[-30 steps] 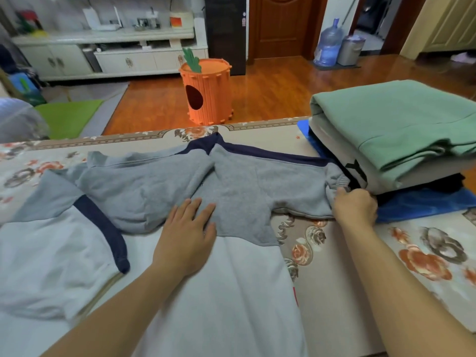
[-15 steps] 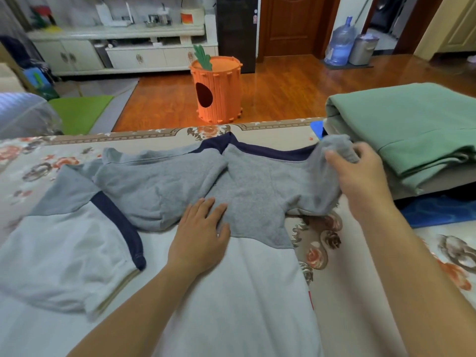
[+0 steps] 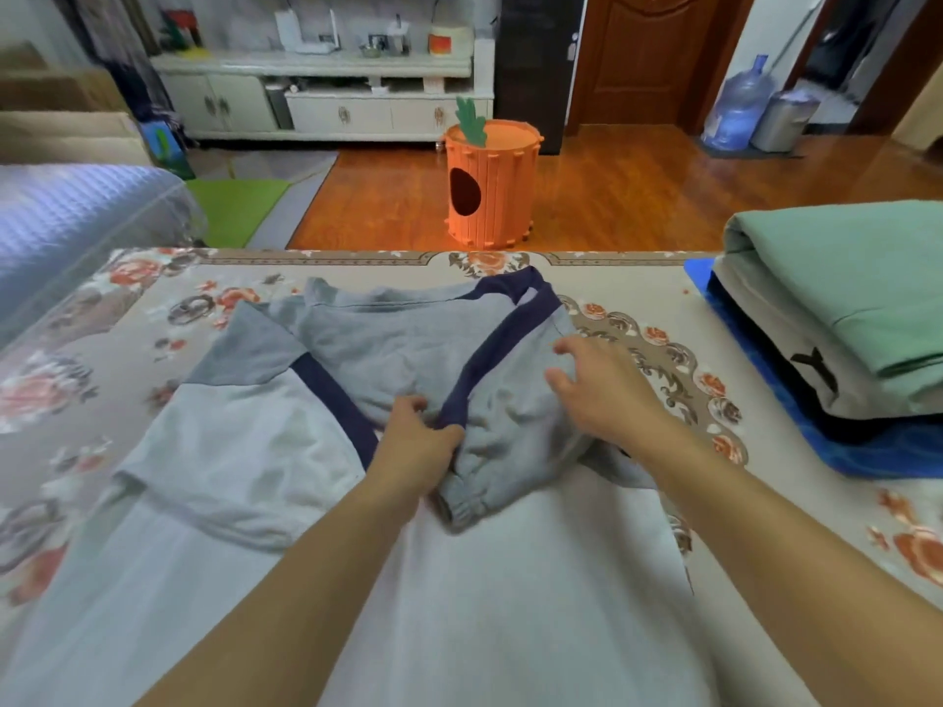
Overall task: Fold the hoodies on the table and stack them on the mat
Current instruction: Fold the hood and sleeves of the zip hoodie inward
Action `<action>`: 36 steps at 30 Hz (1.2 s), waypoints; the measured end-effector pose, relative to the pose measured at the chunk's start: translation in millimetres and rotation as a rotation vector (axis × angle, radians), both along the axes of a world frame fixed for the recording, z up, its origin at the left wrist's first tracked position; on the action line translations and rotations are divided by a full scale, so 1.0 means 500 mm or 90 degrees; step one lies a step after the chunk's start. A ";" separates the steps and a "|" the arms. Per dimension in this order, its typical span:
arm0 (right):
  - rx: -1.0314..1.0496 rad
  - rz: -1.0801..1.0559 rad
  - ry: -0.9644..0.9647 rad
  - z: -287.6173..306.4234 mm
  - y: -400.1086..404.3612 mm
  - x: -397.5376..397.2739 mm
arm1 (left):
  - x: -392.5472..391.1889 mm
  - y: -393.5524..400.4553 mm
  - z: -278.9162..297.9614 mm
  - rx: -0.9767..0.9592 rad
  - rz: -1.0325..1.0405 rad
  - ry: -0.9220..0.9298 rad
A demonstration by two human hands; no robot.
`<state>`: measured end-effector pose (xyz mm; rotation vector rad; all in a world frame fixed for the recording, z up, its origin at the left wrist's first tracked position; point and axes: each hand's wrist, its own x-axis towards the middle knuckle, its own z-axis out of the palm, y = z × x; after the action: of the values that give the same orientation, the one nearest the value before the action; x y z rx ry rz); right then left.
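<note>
A: Which step is this?

B: Sleeve folding, I'd judge. The grey hoodie (image 3: pixel 408 349) lies mid-desk; the left hand (image 3: pixel 416 446) pinches the sleeve laid across it, and the right hand (image 3: pixel 602 387) hovers with fingers spread, holding nothing.

A: Next?

B: Probably flattening the sleeve, then folding the body.

A: Surroundings?

B: A floral desk (image 3: pixel 638 293); folded hoodies (image 3: pixel 842 278) stacked on the blue mat (image 3: pixel 877 451) at right; an orange bin (image 3: pixel 492 183) on the wooden floor (image 3: pixel 638 196) beyond.
</note>
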<state>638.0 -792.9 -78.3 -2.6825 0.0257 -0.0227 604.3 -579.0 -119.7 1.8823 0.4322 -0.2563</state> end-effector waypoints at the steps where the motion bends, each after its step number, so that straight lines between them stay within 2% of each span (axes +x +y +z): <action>1: -0.042 -0.028 0.030 -0.016 -0.017 0.016 | -0.002 -0.004 0.001 -0.021 0.004 0.003; 4: -0.074 -0.144 0.112 -0.074 -0.062 0.042 | 0.005 -0.004 -0.012 -0.215 0.105 0.039; 5: -0.067 -0.162 0.129 -0.083 -0.069 0.044 | 0.002 0.001 -0.013 -0.246 0.125 0.032; 9: 0.097 -0.222 0.101 -0.086 -0.099 0.059 | -0.009 0.008 -0.016 -0.366 0.170 0.007; 11: 0.130 -0.274 0.095 -0.079 -0.122 0.056 | -0.018 -0.008 0.002 -0.416 0.169 -0.011; 12: 0.105 -0.283 0.109 -0.075 -0.130 0.055 | -0.020 -0.015 0.005 -0.371 0.140 -0.033; 14: -0.008 -0.267 0.119 -0.072 -0.136 0.053 | -0.012 -0.021 -0.010 -0.109 0.011 -0.124; 15: -0.052 -0.244 0.091 -0.069 -0.132 0.057 | -0.008 -0.019 -0.020 0.035 -0.059 -0.164; 16: -0.080 -0.204 0.045 -0.067 -0.126 0.071 | -0.005 -0.014 -0.029 0.127 -0.107 -0.186; 17: -0.094 -0.146 0.000 -0.060 -0.115 0.090 | -0.003 -0.008 -0.038 0.158 -0.129 -0.192; 19: -0.102 -0.018 -0.030 -0.043 -0.088 0.143 | -0.009 0.006 -0.053 0.134 -0.142 -0.210; 21: -0.136 0.076 -0.006 -0.029 -0.060 0.209 | -0.021 0.011 -0.064 0.122 -0.149 -0.241; 24: -0.198 0.140 0.055 -0.037 -0.031 0.315 | -0.026 0.009 -0.075 0.109 -0.125 -0.261; 27: -0.277 0.165 0.082 -0.040 -0.022 0.388 | -0.026 0.009 -0.087 0.105 -0.127 -0.324; 30: -0.426 0.118 0.018 -0.027 -0.041 0.417 | -0.023 0.012 -0.096 0.135 -0.139 -0.380; 33: -0.510 0.092 0.024 -0.033 -0.074 0.422 | -0.017 0.007 -0.099 0.186 -0.150 -0.383; 35: -0.418 0.077 0.022 -0.055 -0.073 0.414 | -0.018 0.005 -0.100 0.181 -0.126 -0.374; 36: -0.333 0.062 -0.020 -0.063 -0.064 0.405 | -0.020 0.005 -0.099 0.167 -0.101 -0.371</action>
<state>840.4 -824.8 -109.7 -3.2015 -0.1385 -0.0468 594.5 -576.6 -169.3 2.1392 -0.0864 0.2593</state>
